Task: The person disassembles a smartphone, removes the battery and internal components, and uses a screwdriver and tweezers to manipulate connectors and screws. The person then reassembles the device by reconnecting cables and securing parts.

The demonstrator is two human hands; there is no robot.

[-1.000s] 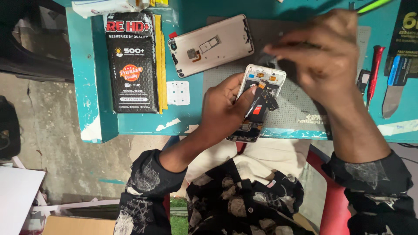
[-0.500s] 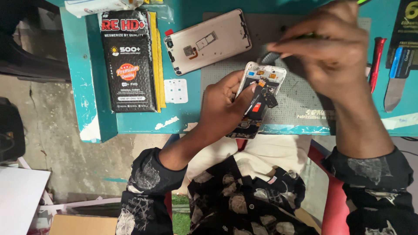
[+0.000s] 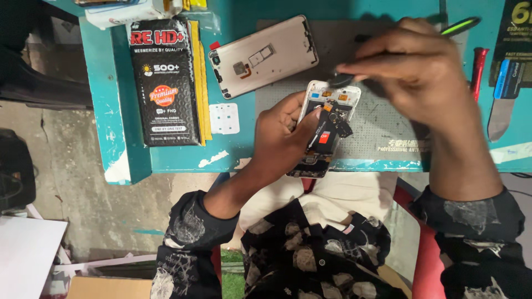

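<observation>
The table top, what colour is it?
Teal table top with chipped paint, seen in the head view.

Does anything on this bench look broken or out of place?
The phone in the left hand lies open, its insides bare. Its back cover lies askew on the table, whose teal paint is chipped along the front edge. The right hand holds a dark tool over it.

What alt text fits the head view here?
The left hand grips an opened phone at the edge of a teal table, while the right hand holds a thin tool over it. A detached back cover and black box lie nearby.
</observation>
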